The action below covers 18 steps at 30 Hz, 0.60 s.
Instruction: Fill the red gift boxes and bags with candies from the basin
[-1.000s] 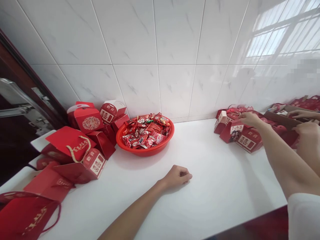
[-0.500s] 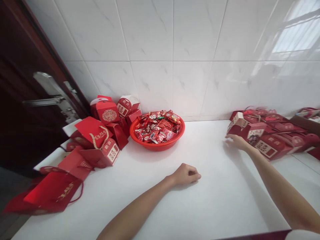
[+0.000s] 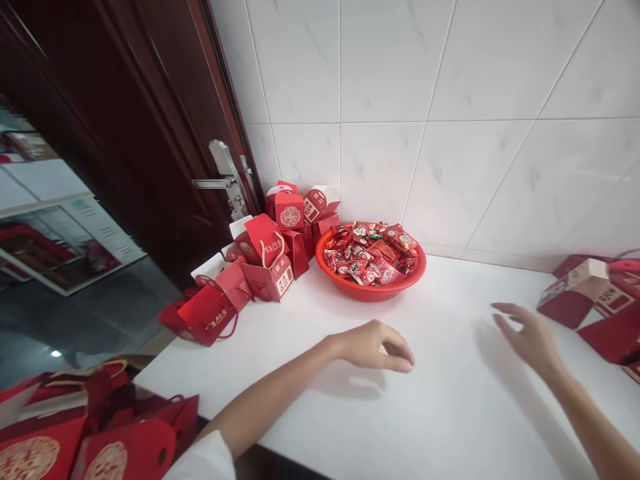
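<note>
My left hand (image 3: 377,347) hovers over the white tabletop in front of a red plastic basin (image 3: 345,287). Its fingers are loosely bent with a gap inside the curl, and nothing shows in it. To the right, my right hand (image 3: 530,337) is raised above the table, thumb and fingers apart, holding nothing. A few centimetres beyond it lies a pile of red gift boxes (image 3: 615,333), with a cream-and-red box (image 3: 580,287) on its near side. Many red-wrapped candies (image 3: 375,257) fill the basin.
Left of the basin stand several assembled red gift boxes (image 3: 270,267), some with rope handles. More red boxes (image 3: 115,433) are heaped at the lower left beside the table (image 3: 425,427). Behind are a dark wooden door (image 3: 150,100) with a metal handle (image 3: 220,180) and a tiled wall (image 3: 390,167).
The view has swung left. My right hand has drawn away from the boxes on the right. My left hand has lifted off the table and its fingers have loosened.
</note>
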Each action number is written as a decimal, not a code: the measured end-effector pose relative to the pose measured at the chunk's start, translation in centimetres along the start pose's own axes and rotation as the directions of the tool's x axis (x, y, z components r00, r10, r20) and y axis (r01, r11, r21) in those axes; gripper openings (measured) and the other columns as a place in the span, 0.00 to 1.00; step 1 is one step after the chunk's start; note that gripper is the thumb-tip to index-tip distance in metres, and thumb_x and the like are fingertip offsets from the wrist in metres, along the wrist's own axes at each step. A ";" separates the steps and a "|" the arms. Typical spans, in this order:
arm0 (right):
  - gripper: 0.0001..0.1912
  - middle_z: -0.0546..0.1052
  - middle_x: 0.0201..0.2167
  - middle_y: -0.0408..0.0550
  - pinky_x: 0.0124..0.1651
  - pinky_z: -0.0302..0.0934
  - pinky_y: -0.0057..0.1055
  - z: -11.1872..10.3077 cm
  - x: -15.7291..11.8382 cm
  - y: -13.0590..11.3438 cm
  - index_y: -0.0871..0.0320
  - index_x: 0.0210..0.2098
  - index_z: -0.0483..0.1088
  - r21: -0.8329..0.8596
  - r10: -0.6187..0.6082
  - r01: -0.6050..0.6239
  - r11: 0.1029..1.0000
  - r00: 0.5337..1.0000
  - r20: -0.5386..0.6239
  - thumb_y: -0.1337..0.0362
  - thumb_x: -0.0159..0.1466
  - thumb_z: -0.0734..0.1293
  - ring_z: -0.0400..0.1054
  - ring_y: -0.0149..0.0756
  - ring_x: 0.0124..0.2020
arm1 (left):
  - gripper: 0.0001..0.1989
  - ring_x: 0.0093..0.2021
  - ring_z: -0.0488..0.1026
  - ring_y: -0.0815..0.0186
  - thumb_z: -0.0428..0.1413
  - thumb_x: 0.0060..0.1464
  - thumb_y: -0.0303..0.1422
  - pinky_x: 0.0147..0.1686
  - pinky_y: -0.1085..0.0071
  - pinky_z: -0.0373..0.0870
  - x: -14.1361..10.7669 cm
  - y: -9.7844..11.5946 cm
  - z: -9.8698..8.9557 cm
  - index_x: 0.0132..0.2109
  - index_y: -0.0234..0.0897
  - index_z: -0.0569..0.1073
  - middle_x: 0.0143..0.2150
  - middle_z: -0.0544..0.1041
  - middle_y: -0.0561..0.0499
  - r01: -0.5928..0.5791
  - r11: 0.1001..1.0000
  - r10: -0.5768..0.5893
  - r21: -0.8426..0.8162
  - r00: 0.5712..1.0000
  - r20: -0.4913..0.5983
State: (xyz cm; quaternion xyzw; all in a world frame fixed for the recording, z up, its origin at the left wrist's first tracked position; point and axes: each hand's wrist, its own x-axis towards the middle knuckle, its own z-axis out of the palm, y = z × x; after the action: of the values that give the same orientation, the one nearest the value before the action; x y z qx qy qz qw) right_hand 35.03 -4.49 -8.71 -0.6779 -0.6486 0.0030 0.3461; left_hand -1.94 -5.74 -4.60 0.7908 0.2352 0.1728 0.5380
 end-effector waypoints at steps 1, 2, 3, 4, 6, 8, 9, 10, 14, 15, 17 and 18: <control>0.13 0.82 0.42 0.54 0.33 0.74 0.49 1.3 -1.0 -2.6 0.46 0.37 0.73 0.064 -0.076 0.073 0.995 0.996 0.042 0.49 0.63 0.60 0.78 0.55 0.39 | 0.10 0.40 0.78 0.62 0.61 0.56 0.37 0.45 0.69 0.73 -1.0 0.8 -1.3 0.38 0.36 0.82 0.40 0.83 0.46 -0.026 0.998 0.030 0.056 0.997 -0.074; 0.12 0.82 0.43 0.55 0.39 0.75 0.50 2.6 -2.5 -5.5 0.47 0.39 0.74 0.177 -0.215 0.198 0.964 0.973 0.083 0.52 0.65 0.61 0.78 0.55 0.42 | 0.10 0.40 0.78 0.62 0.61 0.56 0.38 0.45 0.69 0.74 -1.9 1.5 -2.7 0.38 0.36 0.82 0.40 0.83 0.45 -0.037 0.992 0.055 0.118 0.987 -0.153; 0.12 0.82 0.43 0.54 0.44 0.76 0.49 4.0 -4.3 -8.6 0.48 0.42 0.74 0.290 -0.369 0.324 0.901 0.922 0.115 0.55 0.66 0.61 0.78 0.53 0.44 | 0.10 0.40 0.79 0.62 0.60 0.57 0.38 0.45 0.68 0.74 -2.9 2.3 -4.2 0.38 0.36 0.82 0.39 0.83 0.46 -0.036 0.983 0.082 0.179 0.961 -0.262; 0.11 0.81 0.45 0.53 0.47 0.75 0.46 5.4 -6.4 -11.7 0.49 0.46 0.74 0.390 -0.524 0.436 0.811 0.838 0.152 0.58 0.68 0.61 0.78 0.49 0.46 | 0.09 0.41 0.79 0.61 0.60 0.56 0.38 0.46 0.67 0.74 -3.8 2.9 -5.8 0.37 0.37 0.81 0.39 0.83 0.46 -0.027 0.975 0.112 0.223 0.919 -0.378; 0.13 0.81 0.49 0.54 0.51 0.74 0.41 8.5 -11.2 -17.5 0.51 0.49 0.74 0.528 -0.814 0.654 0.542 0.564 0.137 0.60 0.68 0.63 0.76 0.45 0.51 | 0.10 0.40 0.79 0.61 0.61 0.54 0.39 0.44 0.67 0.74 -5.7 4.1 -9.1 0.36 0.37 0.81 0.38 0.83 0.47 0.011 0.963 0.161 0.270 0.780 -0.604; 0.12 0.82 0.47 0.49 0.54 0.73 0.36 11.9 -15.8 -22.2 0.50 0.42 0.77 0.549 -0.975 0.815 0.187 0.222 0.003 0.52 0.67 0.66 0.75 0.42 0.52 | 0.11 0.39 0.79 0.60 0.62 0.52 0.41 0.44 0.66 0.75 -7.4 4.8 -12.3 0.36 0.37 0.80 0.37 0.83 0.47 0.043 0.957 0.213 0.288 0.569 -0.795; 0.10 0.82 0.47 0.43 0.52 0.72 0.29 13.6 -17.7 -24.1 0.47 0.38 0.77 0.509 -0.994 0.859 0.052 0.096 -0.060 0.52 0.67 0.66 0.76 0.36 0.50 | 0.11 0.40 0.79 0.60 0.62 0.52 0.40 0.46 0.66 0.75 -8.2 5.1 -13.8 0.37 0.37 0.80 0.38 0.83 0.47 0.063 0.954 0.239 0.295 0.438 -0.867; 0.09 0.82 0.49 0.38 0.52 0.71 0.24 15.1 -19.2 -25.6 0.44 0.36 0.78 0.452 -0.997 0.892 -0.004 0.028 -0.066 0.52 0.68 0.66 0.75 0.31 0.51 | 0.10 0.41 0.79 0.60 0.62 0.51 0.38 0.47 0.66 0.75 -9.0 5.2 -15.2 0.36 0.36 0.80 0.38 0.83 0.47 0.105 0.946 0.260 0.307 0.322 -0.910; 0.17 0.80 0.53 0.37 0.50 0.73 0.30 19.1 -22.0 -28.7 0.43 0.33 0.79 0.251 -0.999 0.967 -0.039 -0.030 -0.043 0.44 0.67 0.63 0.73 0.35 0.55 | 0.08 0.44 0.79 0.59 0.60 0.48 0.29 0.50 0.64 0.74 -11.9 4.8 -19.0 0.37 0.35 0.80 0.41 0.82 0.45 0.363 0.909 0.244 0.203 -0.070 -0.967; 0.18 0.80 0.54 0.39 0.49 0.73 0.31 19.5 -22.1 -28.8 0.43 0.33 0.79 0.239 -0.998 0.970 -0.037 -0.025 -0.054 0.44 0.67 0.63 0.73 0.36 0.55 | 0.09 0.45 0.79 0.58 0.60 0.48 0.28 0.52 0.63 0.74 -12.5 4.5 -19.6 0.39 0.35 0.80 0.43 0.82 0.44 0.419 0.894 0.226 0.158 -0.119 -0.967; 0.21 0.80 0.55 0.42 0.49 0.74 0.32 19.9 -22.4 -28.6 0.46 0.36 0.80 0.235 -0.997 0.972 0.019 0.035 -0.065 0.43 0.68 0.61 0.73 0.37 0.55 | 0.11 0.49 0.78 0.54 0.61 0.48 0.30 0.55 0.58 0.72 -13.5 3.7 -20.3 0.41 0.35 0.80 0.48 0.81 0.42 0.516 0.851 0.215 0.097 -0.174 -0.961; 0.22 0.79 0.55 0.44 0.50 0.74 0.33 20.0 -22.6 -28.3 0.48 0.39 0.80 0.237 -0.995 0.969 0.067 0.083 -0.059 0.43 0.69 0.59 0.73 0.38 0.55 | 0.12 0.51 0.77 0.52 0.62 0.48 0.31 0.58 0.56 0.70 -13.9 3.3 -20.5 0.42 0.36 0.80 0.49 0.80 0.42 0.552 0.829 0.219 0.084 -0.182 -0.959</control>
State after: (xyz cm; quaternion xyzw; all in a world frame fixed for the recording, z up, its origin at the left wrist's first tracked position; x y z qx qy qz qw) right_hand -2.42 -17.38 -20.57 -0.0186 -0.9495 -0.1213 0.2887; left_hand -23.61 1.27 5.57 0.4370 0.7009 0.5623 -0.0395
